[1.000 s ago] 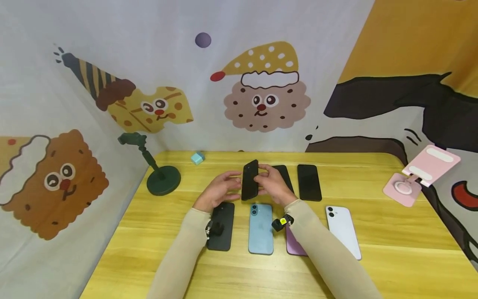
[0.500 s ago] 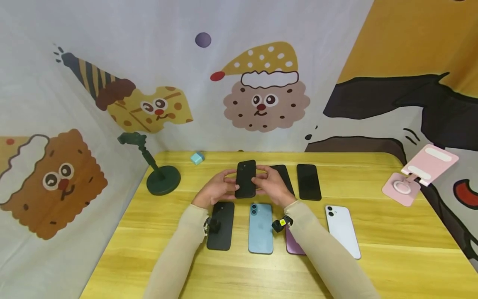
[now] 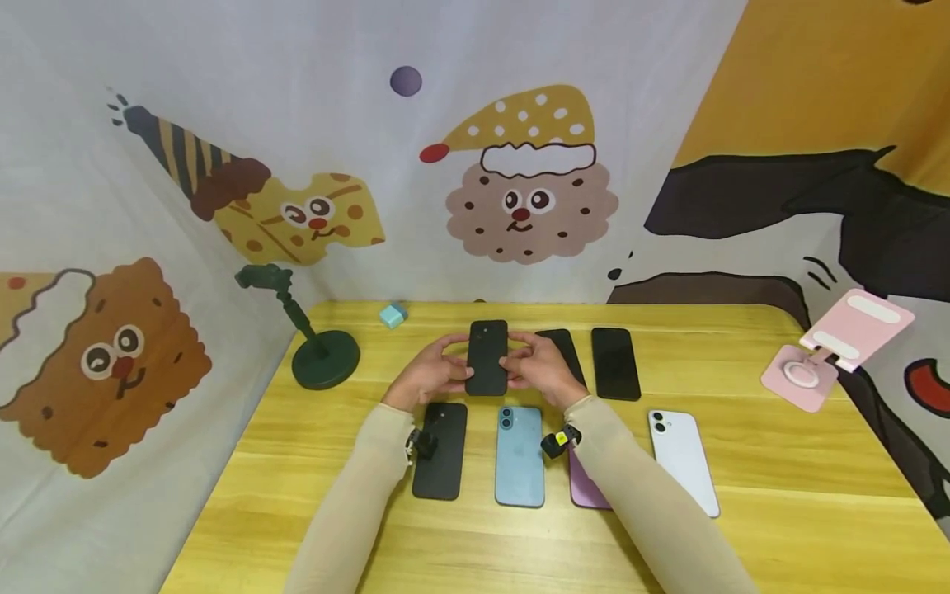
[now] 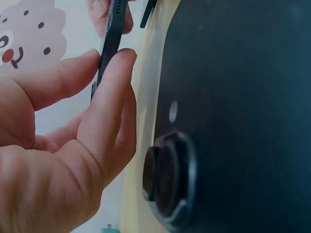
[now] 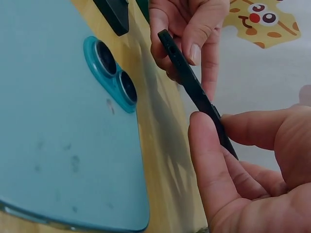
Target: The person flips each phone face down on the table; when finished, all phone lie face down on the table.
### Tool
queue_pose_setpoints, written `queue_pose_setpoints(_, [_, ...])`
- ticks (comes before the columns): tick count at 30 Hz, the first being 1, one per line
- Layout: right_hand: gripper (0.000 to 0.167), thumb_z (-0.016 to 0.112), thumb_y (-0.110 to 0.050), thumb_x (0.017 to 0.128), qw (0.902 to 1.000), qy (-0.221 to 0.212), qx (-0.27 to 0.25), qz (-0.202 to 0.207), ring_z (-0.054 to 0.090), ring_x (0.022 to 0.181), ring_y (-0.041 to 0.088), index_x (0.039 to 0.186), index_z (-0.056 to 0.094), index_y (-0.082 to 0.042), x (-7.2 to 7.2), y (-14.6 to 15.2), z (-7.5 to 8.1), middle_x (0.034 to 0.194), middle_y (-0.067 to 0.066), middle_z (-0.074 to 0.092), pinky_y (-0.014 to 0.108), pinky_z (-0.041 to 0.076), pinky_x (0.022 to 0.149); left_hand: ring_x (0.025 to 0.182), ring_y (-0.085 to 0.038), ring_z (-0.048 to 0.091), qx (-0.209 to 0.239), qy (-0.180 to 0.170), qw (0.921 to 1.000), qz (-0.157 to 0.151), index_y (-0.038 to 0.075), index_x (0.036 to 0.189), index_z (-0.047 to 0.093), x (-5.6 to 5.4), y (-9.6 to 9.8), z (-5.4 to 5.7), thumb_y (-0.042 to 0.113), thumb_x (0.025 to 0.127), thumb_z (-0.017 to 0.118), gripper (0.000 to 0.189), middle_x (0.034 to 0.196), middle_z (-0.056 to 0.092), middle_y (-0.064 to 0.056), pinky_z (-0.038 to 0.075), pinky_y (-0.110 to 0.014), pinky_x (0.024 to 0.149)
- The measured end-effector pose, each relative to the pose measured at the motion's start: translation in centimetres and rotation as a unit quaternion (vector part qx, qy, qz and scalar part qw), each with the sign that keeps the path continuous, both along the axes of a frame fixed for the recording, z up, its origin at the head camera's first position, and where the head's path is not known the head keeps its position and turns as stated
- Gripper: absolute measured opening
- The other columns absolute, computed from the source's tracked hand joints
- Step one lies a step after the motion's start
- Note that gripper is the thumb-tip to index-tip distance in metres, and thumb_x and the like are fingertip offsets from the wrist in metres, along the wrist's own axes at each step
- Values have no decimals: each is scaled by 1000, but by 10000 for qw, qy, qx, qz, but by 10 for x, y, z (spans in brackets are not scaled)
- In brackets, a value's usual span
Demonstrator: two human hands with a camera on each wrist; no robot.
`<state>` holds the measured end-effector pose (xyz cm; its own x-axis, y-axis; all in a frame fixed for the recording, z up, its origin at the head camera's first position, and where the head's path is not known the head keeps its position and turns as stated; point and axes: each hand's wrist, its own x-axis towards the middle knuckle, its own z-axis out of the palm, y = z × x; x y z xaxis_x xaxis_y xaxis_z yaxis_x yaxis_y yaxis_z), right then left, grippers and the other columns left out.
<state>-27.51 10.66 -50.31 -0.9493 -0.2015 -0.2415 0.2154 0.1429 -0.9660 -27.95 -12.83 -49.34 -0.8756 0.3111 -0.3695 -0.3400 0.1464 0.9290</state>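
A black smartphone (image 3: 487, 355) is held between both hands over the back half of the table, its back and camera corner facing the head camera. My left hand (image 3: 428, 374) pinches its left edge between thumb and fingers. On the opposite edge my right hand (image 3: 544, 368) does the same. Edge-on, the phone (image 5: 194, 90) shows as a thin dark slab in the right wrist view. Below the hands lie a dark grey phone (image 3: 441, 462) by the left wrist and a light blue phone (image 3: 519, 466) in the middle. A purple phone (image 3: 586, 487) is partly hidden under the right sleeve.
Right of the hands, two dark phones lie flat, one (image 3: 564, 351) half behind the right hand and one (image 3: 615, 363) beyond it. A white phone (image 3: 683, 462) lies front right. A green stand (image 3: 325, 360), a small light-blue block (image 3: 392, 314) and a pink phone stand (image 3: 805, 375) stand farther out.
The black phone has turned from a slant to face its back toward the head camera and shifted slightly left. The left fingers have closed onto its left edge.
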Motion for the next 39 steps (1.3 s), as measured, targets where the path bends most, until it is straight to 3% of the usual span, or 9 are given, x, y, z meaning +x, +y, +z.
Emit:
queue_pose_setpoints(11, [70, 75, -4, 97, 9997, -142, 165, 65, 76, 86, 24, 161, 46, -11, -2, -6, -8, 125, 21, 67, 36, 66, 72, 95, -22, 73, -501, -80, 9987, -6, 19, 158, 48, -1, -9, 1, -3, 97, 72, 69, 125, 66, -20, 64, -31, 81])
queue_pose_setpoints(21, [73, 72, 1, 97, 9992, -207, 299, 140, 75, 86, 21, 163, 41, -7, 1, -8, -13, 119, 18, 65, 34, 66, 72, 98, -20, 72, -659, -78, 9978, -48, 15, 160, 48, 0, -7, -4, 0, 100, 69, 65, 127, 63, -18, 64, -30, 83])
queue_pose_setpoints(31, [72, 69, 2, 96, 9987, -25, 430, 260, 76, 96, 26, 162, 39, -2, 2, -8, -5, 119, 19, 61, 36, 67, 76, 128, -33, 67, -477, -122, 9988, 24, 7, 159, 48, 0, -3, -1, 1, 103, 65, 59, 145, 60, -23, 61, -39, 100])
queue_pose_setpoints(39, [68, 72, -9, 100, 9977, -308, 547, 265, 73, 102, 28, 160, 42, 0, 4, -10, -1, 125, 20, 63, 38, 66, 80, 130, -32, 64, -639, -35, 9979, -22, 2, 158, 48, 4, -2, -1, 3, 106, 59, 53, 149, 59, -23, 61, -38, 99])
